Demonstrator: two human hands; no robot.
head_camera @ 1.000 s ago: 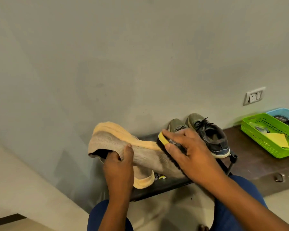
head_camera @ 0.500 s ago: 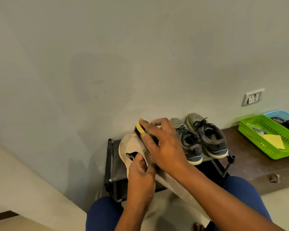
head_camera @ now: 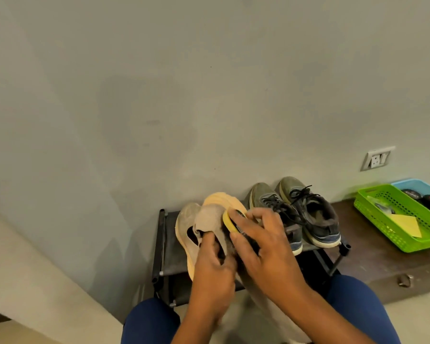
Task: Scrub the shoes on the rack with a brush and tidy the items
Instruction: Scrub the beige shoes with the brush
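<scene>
The beige shoe (head_camera: 209, 217) is held up over the black shoe rack (head_camera: 168, 249), its pale yellow sole turned away toward the wall and its toe rising above the fingers of both hands. The left hand (head_camera: 212, 271) grips the shoe at its opening, fingers curled round the collar edge, so the shoe's body lies just beyond and above those fingers. The right hand (head_camera: 266, 247) grasps the brush (head_camera: 230, 220), fingers wrapped over its back; the brush's yellow end sticks out past the fingertips, and its dark bristles sit under the fingers against the shoe's side. A second beige shoe (head_camera: 185, 227) lies on the rack just left of the left hand's fingers, touching the held shoe. To the right of the right hand's fingers a pair of grey laced sneakers (head_camera: 305, 214) stands on the rack, toes to the wall, the nearer one partly hidden by the hand. Further right, a dark wooden ledge (head_camera: 372, 259) carries a green basket (head_camera: 392, 234) holding a yellow paper (head_camera: 407, 224), and behind it a blue basket (head_camera: 412, 184) with dark objects whose red-and-white labels are too small to read. A wall socket (head_camera: 377, 158) sits above.
</scene>
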